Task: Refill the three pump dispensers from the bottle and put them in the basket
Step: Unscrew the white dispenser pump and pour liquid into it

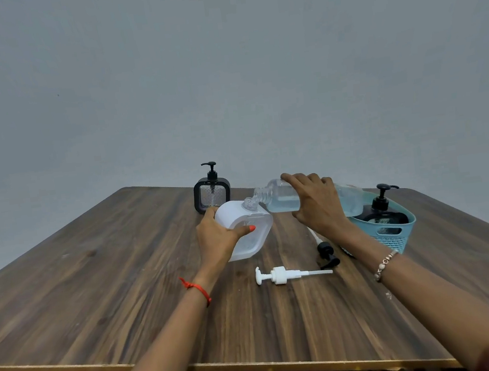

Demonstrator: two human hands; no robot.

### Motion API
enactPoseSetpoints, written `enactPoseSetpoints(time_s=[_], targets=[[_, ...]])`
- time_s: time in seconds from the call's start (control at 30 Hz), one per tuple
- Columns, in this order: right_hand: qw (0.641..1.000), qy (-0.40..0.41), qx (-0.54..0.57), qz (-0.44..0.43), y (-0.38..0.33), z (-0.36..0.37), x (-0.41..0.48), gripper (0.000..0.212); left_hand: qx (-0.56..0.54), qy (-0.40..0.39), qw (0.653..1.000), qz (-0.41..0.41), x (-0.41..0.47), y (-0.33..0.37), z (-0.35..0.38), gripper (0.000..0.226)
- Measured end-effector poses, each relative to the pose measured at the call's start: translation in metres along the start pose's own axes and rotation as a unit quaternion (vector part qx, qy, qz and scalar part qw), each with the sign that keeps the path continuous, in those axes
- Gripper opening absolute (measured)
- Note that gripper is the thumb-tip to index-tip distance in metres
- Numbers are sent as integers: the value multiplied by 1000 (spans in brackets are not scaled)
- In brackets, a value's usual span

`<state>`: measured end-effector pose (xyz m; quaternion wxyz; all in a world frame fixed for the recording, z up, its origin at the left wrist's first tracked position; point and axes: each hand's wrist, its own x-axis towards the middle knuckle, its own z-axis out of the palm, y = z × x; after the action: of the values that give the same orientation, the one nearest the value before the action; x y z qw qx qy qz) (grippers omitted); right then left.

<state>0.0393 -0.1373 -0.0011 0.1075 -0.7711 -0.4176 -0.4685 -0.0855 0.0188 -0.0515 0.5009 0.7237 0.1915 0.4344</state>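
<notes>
The left hand (pixel 219 239) grips the white dispenser (pixel 254 236) on the tabletop (pixel 125 277) as the right hand (pixel 316 204) holds the clear bottle (pixel 282 199) tipped to its neck; a black dispenser (pixel 381 210) stands in the blue basket (pixel 394 237).

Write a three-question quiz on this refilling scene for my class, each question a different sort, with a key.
1. True or false: the white pump is screwed onto the white dispenser.
2. Multiple choice: what does the right hand hold? A. the tilted bottle; B. a sponge; C. the white pump.
3. Fill in the gap: the number of dispensers standing in the basket is ____.

Key: 1. False, it lies on the table. 2. A. 3. One.
</notes>
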Motion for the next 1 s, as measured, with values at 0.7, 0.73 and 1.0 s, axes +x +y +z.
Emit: enactPoseSetpoints(time_s=[0.7, 0.73, 1.0], targets=[[1000, 1, -6, -2, -1, -1, -2, 71, -10, 0, 1000, -10, -2, -3, 0, 66], [1000, 2, -6, -3, -1, -1, -2, 71, -9, 1, 1000, -10, -2, -3, 0, 66], [1000, -2, -2, -5, -1, -2, -3, 70, -9, 0, 1000, -10, -2, -3, -1, 66]])
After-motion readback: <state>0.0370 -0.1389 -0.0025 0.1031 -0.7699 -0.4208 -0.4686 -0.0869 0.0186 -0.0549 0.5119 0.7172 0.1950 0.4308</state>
